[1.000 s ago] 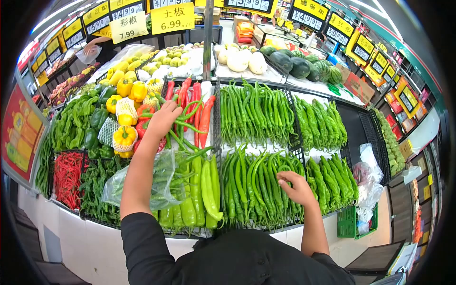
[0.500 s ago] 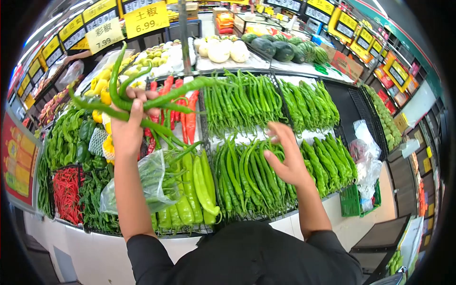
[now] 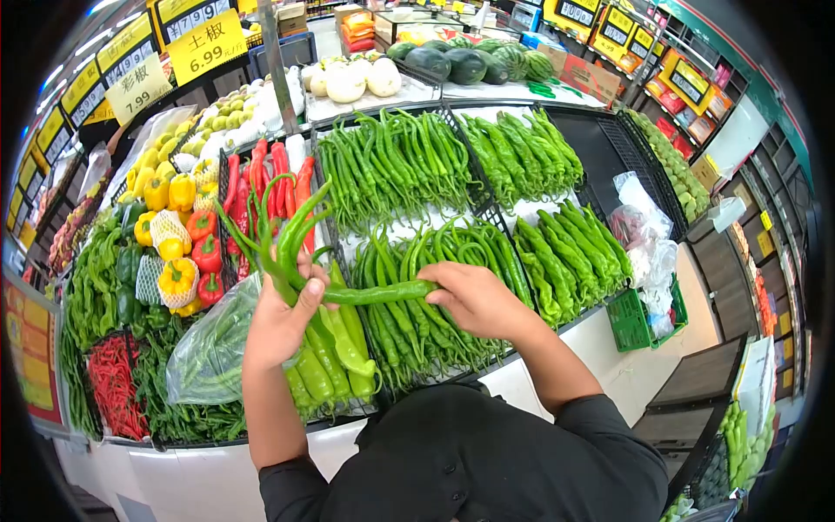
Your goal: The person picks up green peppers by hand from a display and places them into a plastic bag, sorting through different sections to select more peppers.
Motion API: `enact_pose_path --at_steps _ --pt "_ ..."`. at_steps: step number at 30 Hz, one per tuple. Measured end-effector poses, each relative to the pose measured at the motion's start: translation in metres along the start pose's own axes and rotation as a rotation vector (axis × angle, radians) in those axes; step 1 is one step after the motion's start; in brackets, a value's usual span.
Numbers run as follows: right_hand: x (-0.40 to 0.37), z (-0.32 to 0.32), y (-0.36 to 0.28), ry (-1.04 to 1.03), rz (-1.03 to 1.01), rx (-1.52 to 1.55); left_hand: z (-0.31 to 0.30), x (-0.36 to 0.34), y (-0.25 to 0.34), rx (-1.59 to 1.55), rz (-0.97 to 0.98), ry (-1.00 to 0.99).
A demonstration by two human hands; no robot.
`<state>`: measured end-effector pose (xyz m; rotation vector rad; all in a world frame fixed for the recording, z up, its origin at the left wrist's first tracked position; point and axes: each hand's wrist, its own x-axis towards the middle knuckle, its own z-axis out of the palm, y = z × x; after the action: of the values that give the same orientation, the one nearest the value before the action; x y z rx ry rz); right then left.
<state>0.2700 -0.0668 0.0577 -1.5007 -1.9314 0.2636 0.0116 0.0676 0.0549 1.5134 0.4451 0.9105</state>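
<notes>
My left hand (image 3: 283,324) is closed around several long green chili peppers (image 3: 296,228), whose tips fan upward. One green chili pepper (image 3: 383,294) lies crosswise from that bunch toward my right hand (image 3: 478,300), which pinches its far end. Both hands are above the display. Below my left hand are pale green peppers (image 3: 320,376), and a clear plastic bag (image 3: 204,365) with green produce inside rests beside my left forearm. Under the crosswise pepper lies a row of long green chilies (image 3: 417,335).
Further back are another chili row (image 3: 396,165), red peppers (image 3: 278,178), yellow bell peppers (image 3: 178,277) and small red chilies (image 3: 117,387). Wrinkled green peppers (image 3: 570,261) fill the right tray. A green crate (image 3: 628,322) with plastic bags stands at the right. Price signs (image 3: 204,45) hang behind.
My left hand has come down and slightly right with the peppers. My right hand has moved left and down and taken hold of one pepper's end. The view has shifted.
</notes>
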Motion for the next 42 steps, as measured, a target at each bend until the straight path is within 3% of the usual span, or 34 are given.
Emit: enact_pose_path --at_steps 6,9,12,19,24,27,31,35,42 --pt "0.001 -0.025 0.015 0.267 0.025 0.064 -0.013 -0.012 -0.008 0.073 -0.131 -0.057" --pt "0.007 -0.037 0.042 0.356 0.177 0.224 -0.025 -0.011 -0.023 0.042 -0.152 0.011" --pt "0.035 -0.032 0.092 0.519 0.231 0.585 -0.036 -0.01 -0.028 0.029 -0.151 0.084" --pt "0.121 0.0 0.202 0.769 0.514 0.665 -0.041 -0.005 -0.027 -0.011 -0.173 0.128" --pt "0.159 0.054 0.284 0.289 0.757 0.394 -0.046 -0.002 -0.037 -0.024 -0.206 0.137" --pt "0.167 0.08 0.308 0.231 0.762 0.266 -0.048 -0.003 -0.043 -0.026 -0.237 0.132" --pt "0.172 0.081 0.289 0.21 0.655 0.17 -0.046 -0.001 -0.044 -0.048 -0.229 0.156" --pt "0.173 0.093 0.296 0.354 0.64 0.337 -0.046 0.002 -0.046 -0.041 -0.239 0.132" --pt "0.189 0.079 0.279 0.4 0.67 0.512 -0.043 0.003 -0.046 -0.043 -0.247 0.134"
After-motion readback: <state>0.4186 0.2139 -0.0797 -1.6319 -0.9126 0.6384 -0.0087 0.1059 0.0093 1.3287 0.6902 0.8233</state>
